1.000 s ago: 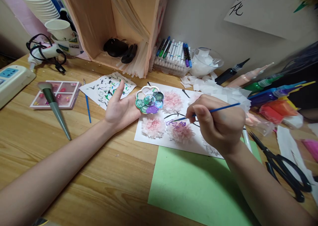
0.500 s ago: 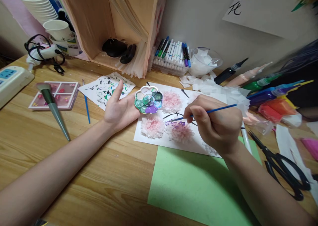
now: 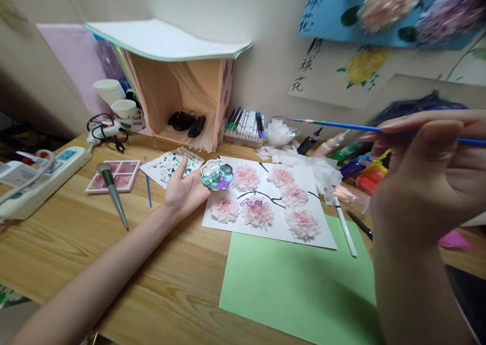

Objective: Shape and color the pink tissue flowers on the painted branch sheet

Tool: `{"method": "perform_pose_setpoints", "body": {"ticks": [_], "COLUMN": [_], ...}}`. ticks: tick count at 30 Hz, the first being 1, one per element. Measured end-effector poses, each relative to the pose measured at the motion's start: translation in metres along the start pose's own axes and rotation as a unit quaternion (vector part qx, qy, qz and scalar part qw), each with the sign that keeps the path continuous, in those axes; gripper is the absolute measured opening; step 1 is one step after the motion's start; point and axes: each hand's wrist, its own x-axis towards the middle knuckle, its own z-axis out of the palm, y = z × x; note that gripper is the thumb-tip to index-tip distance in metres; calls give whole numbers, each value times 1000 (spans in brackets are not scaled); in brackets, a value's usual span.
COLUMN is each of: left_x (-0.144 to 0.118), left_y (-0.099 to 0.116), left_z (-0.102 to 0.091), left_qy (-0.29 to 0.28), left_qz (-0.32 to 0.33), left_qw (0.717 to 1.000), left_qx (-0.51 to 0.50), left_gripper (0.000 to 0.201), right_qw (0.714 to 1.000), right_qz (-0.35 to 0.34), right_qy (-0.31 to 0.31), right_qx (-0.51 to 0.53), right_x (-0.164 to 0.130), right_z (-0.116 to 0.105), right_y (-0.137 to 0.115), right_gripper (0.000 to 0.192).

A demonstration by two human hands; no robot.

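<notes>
My left hand (image 3: 186, 188) is palm up, thumb raised, and carries a small flower-shaped paint palette (image 3: 217, 175) on its fingers. Green, white and purple paint fills the palette's wells. High at the right, close to the camera, my right hand (image 3: 421, 173) pinches a thin blue paintbrush (image 3: 341, 126) held nearly level, tip pointing left. On the desk below lies a white paper (image 3: 246, 187) with several pink tissue flowers and black painted branches. Purple butterfly-like marks (image 3: 251, 203) show at the top of one lower flower (image 3: 258, 216). A green sheet (image 3: 288, 279) lies partly under the paper.
A white marker (image 3: 345, 228) and black scissors (image 3: 360, 224) lie to the right. Behind are tissue scraps (image 3: 319, 175), paint bottles (image 3: 309, 141), pens (image 3: 246, 124) and a peach box (image 3: 155, 92). To the left are a makeup brush (image 3: 113, 196), a pink case (image 3: 131, 175) and a power strip (image 3: 49, 183).
My right hand has lifted the paintbrush off the paper and moved it up and right toward the camera. The view has tilted up, showing more wall. My left hand still carries the palette.
</notes>
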Motion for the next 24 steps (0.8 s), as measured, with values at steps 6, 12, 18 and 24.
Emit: {"method": "perform_pose_setpoints", "body": {"ticks": [6, 12, 18, 24], "left_x": [-18, -31, -35, -37], "left_y": [-18, -43, -58, -63], "left_z": [31, 58, 52, 45], "left_qy": [23, 48, 21, -2], "left_qz": [15, 48, 30, 21], "left_qw": [1000, 998, 999, 1000], "left_qx": [-13, 6, -7, -19], "left_gripper": [69, 73, 71, 70], "right_qw": [999, 955, 941, 921], "right_qz": [-14, -118, -73, -12], "right_qy": [-17, -273, -321, -368], "right_qx": [-37, -7, 80, 124], "right_x": [3, -40, -55, -68], "right_z": [-42, -54, -46, -42], "right_y": [-19, -19, -14, -16], "right_gripper": [11, 21, 17, 14]}}
